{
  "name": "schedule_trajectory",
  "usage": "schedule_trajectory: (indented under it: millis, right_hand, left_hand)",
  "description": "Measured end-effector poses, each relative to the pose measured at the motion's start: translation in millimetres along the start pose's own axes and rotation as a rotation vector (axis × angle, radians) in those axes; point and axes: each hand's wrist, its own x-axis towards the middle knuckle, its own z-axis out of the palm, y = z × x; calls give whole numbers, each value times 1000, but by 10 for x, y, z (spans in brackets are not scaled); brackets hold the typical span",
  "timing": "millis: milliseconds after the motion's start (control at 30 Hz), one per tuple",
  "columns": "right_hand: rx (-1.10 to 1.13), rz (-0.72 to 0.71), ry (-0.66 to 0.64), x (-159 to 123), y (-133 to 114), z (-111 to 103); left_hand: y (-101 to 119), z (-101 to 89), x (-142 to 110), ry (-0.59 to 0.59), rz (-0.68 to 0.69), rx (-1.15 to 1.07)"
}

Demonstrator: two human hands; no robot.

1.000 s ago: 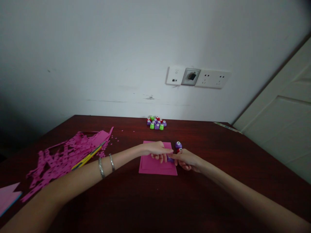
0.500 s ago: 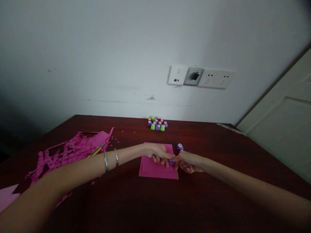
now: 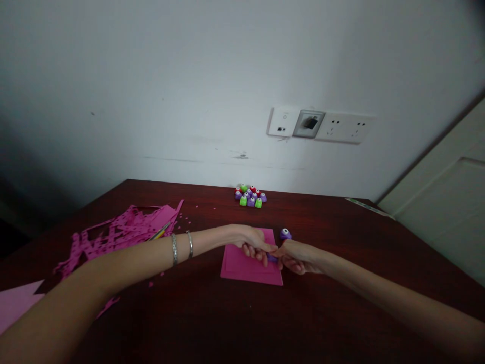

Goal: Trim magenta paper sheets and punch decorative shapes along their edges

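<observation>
Both hands meet at the right part of a pink sheet of paper (image 3: 242, 273), over a small purple paper punch (image 3: 272, 258) that shows only in part between the fingers. My left hand (image 3: 252, 244) has its fingers curled and its thumb pressed on the punch. From the other side my right hand (image 3: 299, 255) grips the same punch, fingers bent. Whether the paper's edge is inside the punch is hidden. Just behind the right hand stands another purple punch (image 3: 285, 233) with a white top.
Several green, purple and red punches (image 3: 250, 196) stand grouped near the wall. At the left lies a heap of cut-up pink paper (image 3: 125, 232) with pens (image 3: 161, 231) on it and small scraps around. Pale pink paper (image 3: 17, 303) is at the left edge. Sockets (image 3: 341, 127) are on the wall.
The whole view has shifted slightly, so everything appears a little farther right and lower. Both hands keep their hold on the purple punch. A red punch beside the right hand is now hidden.
</observation>
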Motion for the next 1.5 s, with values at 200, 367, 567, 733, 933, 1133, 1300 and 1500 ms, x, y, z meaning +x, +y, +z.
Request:
schedule_trajectory:
  millis: [200,367,567,733,933,1133,1300,1500]
  right_hand:
    - [20,-3,-26,7,-2,-9]
    - [5,-30,-3,11,20,-1]
    - [-3,-92,70,-26,80,63]
    - [-22,-220,210,-59,123,137]
    - [-74,-325,352,-56,198,260]
    - [-27,-412,404,-29,331,293]
    - [-83,-697,629,-57,437,306]
    - [-579,-1020,734,-128,485,314]
  left_hand:
    - [-32,-12,53,-5,-43,-23]
    - [-21,5,39,8,-49,-19]
    - [56,134,-79,202,-40,75]
    - [91,188,-140,425,57,286]
    - [20,152,-338,830,137,540]
    - [-251,151,-400,924,154,610]
    - [-305,191,-327,869,102,741]
    - [-364,173,-276,869,123,708]
